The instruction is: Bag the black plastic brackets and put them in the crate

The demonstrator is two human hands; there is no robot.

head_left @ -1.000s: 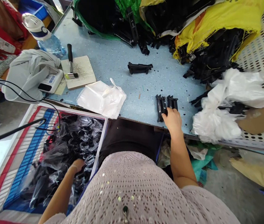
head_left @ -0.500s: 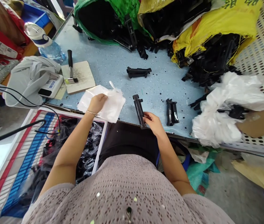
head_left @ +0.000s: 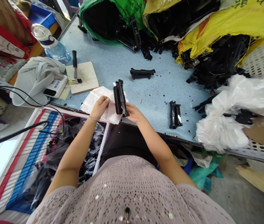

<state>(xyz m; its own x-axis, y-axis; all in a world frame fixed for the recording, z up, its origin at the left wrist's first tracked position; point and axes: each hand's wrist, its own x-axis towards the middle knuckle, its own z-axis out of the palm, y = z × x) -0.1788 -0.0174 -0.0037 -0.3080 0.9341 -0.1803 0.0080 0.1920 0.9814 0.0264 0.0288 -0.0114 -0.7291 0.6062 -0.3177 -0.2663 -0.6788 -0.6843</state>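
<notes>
1. Two bare hands in head view, both at the table's near edge (head_left: 150,105).
2. Left hand (head_left: 100,107): fingers bunched, thumb closed against index, pinching the white plastic bags (head_left: 91,96). One pile; sheet count can't be told.
3. Right hand (head_left: 133,112): fingers part-curled, closed on the near end of one held black part (head_left: 120,99). Part is tilted, far end up, over the right side of the bags.
4. Two loose black parts on the table: one farther off, lying crosswise (head_left: 142,73); one to the right, lying lengthwise (head_left: 175,115).
5. Three sacks along the far side: one green (head_left: 133,11), two yellow (head_left: 232,23). Black parts in all three, too jumbled to count.
6. Far left: one hammer (head_left: 74,63) on one board (head_left: 91,77), one bottle (head_left: 57,51).
7. Near left, below the table: one box (head_left: 102,149), many bagged black parts inside.
</notes>
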